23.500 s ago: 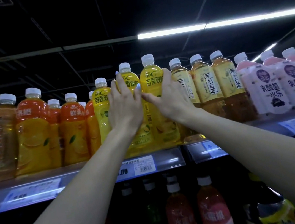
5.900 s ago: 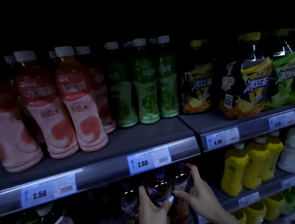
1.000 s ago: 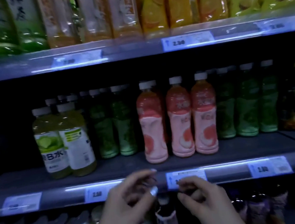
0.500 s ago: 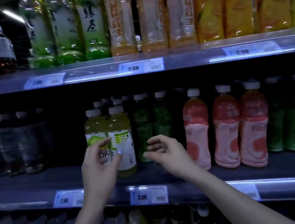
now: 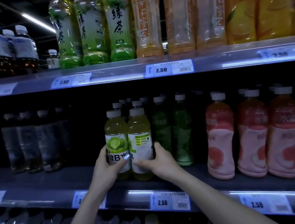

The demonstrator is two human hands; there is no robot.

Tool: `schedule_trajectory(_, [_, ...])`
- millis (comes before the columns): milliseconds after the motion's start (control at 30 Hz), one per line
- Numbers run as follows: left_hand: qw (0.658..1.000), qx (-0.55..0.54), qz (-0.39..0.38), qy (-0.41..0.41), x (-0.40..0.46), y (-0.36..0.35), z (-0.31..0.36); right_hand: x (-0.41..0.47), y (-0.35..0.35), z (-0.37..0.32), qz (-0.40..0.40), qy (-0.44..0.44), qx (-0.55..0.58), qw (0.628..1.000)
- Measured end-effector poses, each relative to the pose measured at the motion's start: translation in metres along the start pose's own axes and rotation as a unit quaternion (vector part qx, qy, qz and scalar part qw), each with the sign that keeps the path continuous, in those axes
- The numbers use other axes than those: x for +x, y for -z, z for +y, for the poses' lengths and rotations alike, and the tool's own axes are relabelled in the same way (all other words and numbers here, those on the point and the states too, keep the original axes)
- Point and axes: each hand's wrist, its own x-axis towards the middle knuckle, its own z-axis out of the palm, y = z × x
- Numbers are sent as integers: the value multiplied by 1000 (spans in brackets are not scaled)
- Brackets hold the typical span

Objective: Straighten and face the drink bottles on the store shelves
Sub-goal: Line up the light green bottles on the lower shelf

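Two yellow-green drink bottles with white caps stand side by side at the front of the middle shelf (image 5: pixel 46 187). The left bottle (image 5: pixel 115 134) shows its lime picture to the front. The right bottle (image 5: pixel 139 131) shows the printed side of its label. My left hand (image 5: pixel 107 169) wraps the left bottle's lower label, thumb across the front. My right hand (image 5: pixel 159 161) grips the right bottle low down from its right side. More bottles of the same kind stand behind them in the dark.
Dark green bottles (image 5: pixel 181 130) stand right of the pair, then pink peach drinks (image 5: pixel 251 132). Dim clear bottles (image 5: pixel 29 143) stand to the left. The top shelf holds green tea (image 5: pixel 91 25) and orange drinks (image 5: pixel 241 7). Price tags (image 5: pixel 169 201) line the shelf edges.
Half a second ago both hands were open and reaching toward the yellow-green bottles. They have since closed around the two front bottles, and the view has moved closer.
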Motion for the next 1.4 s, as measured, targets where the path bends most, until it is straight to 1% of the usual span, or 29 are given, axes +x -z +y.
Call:
schedule_trajectory(200, [998, 12, 55, -39, -5, -6, 8, -3, 2, -7, 45, 39, -60, 996])
schedule_trajectory(300, [994, -9, 73, -87, -17, -9, 26, -14, 9, -18, 66, 86, -59, 992])
schedule_trajectory(400, [991, -17, 70, -116, -35, -9, 53, -33, 22, -31, 62, 120, -47, 990])
schedule_trajectory(500, [990, -5, 62, -127, -69, -10, 67, -63, 32, -28, 41, 114, -15, 993])
schedule_trajectory(600, [991, 16, 23, -128, -110, -11, 70, -99, 36, -10, 26, 93, 17, 995])
schedule_trajectory(667, [994, 13, -1, -110, -133, -11, 66, -123, 35, 7, 14, 70, 36, 997])
schedule_trajectory(800, [997, -47, -49, -38, -172, -15, 39, -164, 27, 44, 3, 31, 57, 998])
schedule_trajectory(867, [997, -57, -49, -13, -187, -22, 16, -179, 22, 67, 9, 11, 52, 999])
schedule_trajectory(1067, [997, -49, -14, 63, -222, -52, -62, -207, 10, 137, 35, -55, 21, 998])
schedule_trajectory(1167, [994, -37, -29, 99, -229, -66, -95, -212, 8, 162, 40, -70, -7, 997])
schedule_trajectory(1267, [990, -23, -48, 127, -230, -80, -116, -214, 6, 179, 69, -93, -22, 993])
schedule_trajectory(1400, [989, -6, -59, 132, -225, -94, -131, -209, 4, 195, 78, -126, -36, 988])
